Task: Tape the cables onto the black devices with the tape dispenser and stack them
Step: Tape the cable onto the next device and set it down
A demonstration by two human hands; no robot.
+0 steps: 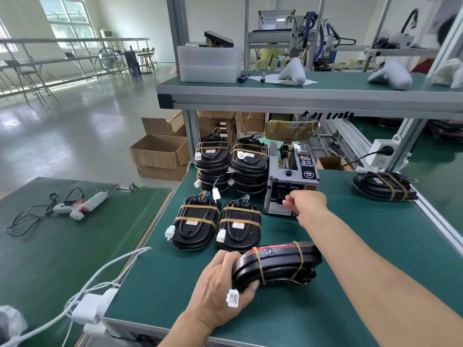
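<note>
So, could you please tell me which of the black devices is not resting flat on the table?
The black device gripped by the left hand is tilted on edge at the near table edge; the others lie flat or stacked.

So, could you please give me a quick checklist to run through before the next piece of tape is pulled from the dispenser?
1. Left hand holds the black device firmly on the table: ok.
2. Right hand is at the outlet of the tape dispenser: ok.
3. A cut piece of tape is ready at the outlet: cannot tell, the hand hides it.
4. The device in hand already carries tape bands: ok, two cross it.
5. Its white connector is secured: not ok, it lies loose over the left hand.
6. The front stacks have room for one more: ok, they stand lower than the rear stacks.
</note>
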